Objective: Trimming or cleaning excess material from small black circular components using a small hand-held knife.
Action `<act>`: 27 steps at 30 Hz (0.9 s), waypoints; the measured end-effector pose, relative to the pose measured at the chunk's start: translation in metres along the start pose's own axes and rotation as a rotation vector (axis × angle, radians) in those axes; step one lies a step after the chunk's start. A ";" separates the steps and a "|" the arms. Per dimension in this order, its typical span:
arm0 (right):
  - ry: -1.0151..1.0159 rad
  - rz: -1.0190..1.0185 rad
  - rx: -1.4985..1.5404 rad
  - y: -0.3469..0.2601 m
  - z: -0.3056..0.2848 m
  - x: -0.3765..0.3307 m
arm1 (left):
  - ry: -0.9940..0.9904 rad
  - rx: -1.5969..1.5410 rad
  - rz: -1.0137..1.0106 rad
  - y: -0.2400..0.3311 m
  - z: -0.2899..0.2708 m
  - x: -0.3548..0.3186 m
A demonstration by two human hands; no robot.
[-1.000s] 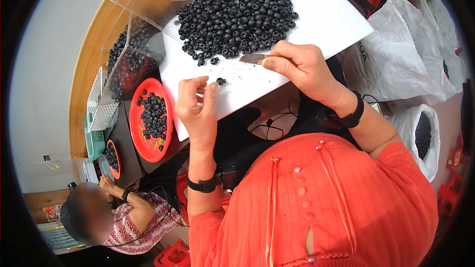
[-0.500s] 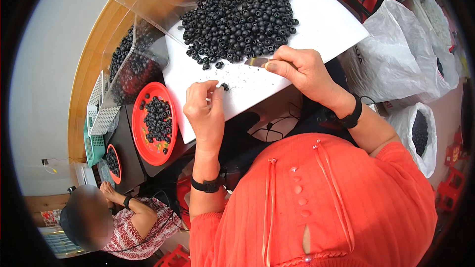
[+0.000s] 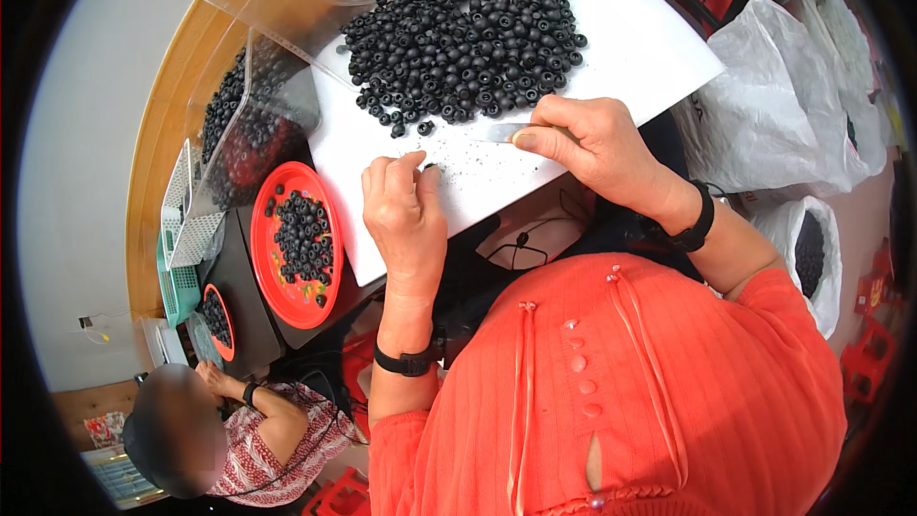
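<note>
A large heap of small round black pieces (image 3: 468,33), many with a hole in the top, lies on the white board (image 3: 640,53). My left hand (image 3: 406,215) is in front of the heap, with thumb and forefinger closed on one such black piece (image 3: 431,167), mostly hidden by the fingers. To its right, my right hand (image 3: 597,148) grips a small knife (image 3: 499,133). Its blade points left over the board, apart from the piece. Dark crumbs are scattered on the white surface between my hands.
Left of the board stand a red plate (image 3: 336,220) of black pieces and a clear bin (image 3: 253,86) holding more. Another clear tub (image 3: 277,5) tilts behind the heap. White plastic bags (image 3: 764,100) stand at right. A co-worker (image 3: 277,430) sits at lower left.
My left hand has moved slightly right and down, its fingers covering more of the black piece. The knife has shifted only a little, its blade now catching the light.
</note>
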State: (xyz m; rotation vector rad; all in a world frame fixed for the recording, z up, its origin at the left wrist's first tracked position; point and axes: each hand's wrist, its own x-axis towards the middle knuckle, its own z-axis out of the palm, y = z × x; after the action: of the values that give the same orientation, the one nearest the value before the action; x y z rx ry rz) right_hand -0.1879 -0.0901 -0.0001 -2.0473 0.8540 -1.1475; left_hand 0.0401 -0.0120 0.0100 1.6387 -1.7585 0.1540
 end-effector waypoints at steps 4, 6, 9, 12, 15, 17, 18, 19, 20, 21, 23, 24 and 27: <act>-0.001 -0.007 -0.034 -0.001 0.001 0.001 | -0.017 0.003 0.062 -0.007 0.006 0.000; -0.003 -0.012 -0.052 -0.001 -0.001 0.001 | -0.027 0.040 0.096 -0.007 0.005 -0.001; -0.028 -0.007 -0.025 -0.002 -0.003 0.002 | -0.036 0.113 0.158 -0.002 0.003 0.000; -0.032 -0.015 -0.035 -0.003 0.000 0.004 | -0.031 0.205 0.154 -0.004 0.004 0.003; -0.060 -0.019 -0.124 -0.004 -0.002 0.006 | -0.016 0.270 0.136 -0.006 0.008 0.006; -0.079 -0.006 -0.115 -0.007 -0.004 0.008 | -0.038 -0.233 -0.047 0.002 0.003 0.006; -0.101 0.008 -0.101 -0.009 -0.004 0.009 | -0.038 -0.237 -0.043 0.004 0.001 0.004; -0.097 0.009 -0.106 -0.010 -0.003 0.010 | -0.098 -0.520 -0.189 0.006 0.000 0.001; -0.100 0.004 -0.118 -0.012 -0.002 0.010 | -0.160 -0.801 -0.334 0.007 0.000 0.001; -0.103 -0.002 -0.130 -0.013 -0.001 0.011 | -0.162 -0.804 -0.328 0.009 0.001 0.002; -0.092 -0.023 -0.147 -0.008 0.005 0.012 | -0.121 -1.116 -0.460 0.012 0.004 0.003; -0.079 -0.025 -0.170 -0.008 0.008 0.012 | -0.120 -1.117 -0.458 0.011 0.004 0.003; -0.052 -0.029 -0.200 -0.006 0.009 0.012 | -0.132 -1.324 -0.511 0.009 0.006 0.003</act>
State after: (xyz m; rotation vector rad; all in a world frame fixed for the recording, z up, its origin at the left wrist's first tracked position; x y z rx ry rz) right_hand -0.1738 -0.0940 0.0061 -2.2473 0.9495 -1.0557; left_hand 0.0294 -0.0156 0.0104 0.9766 -0.9729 -1.1249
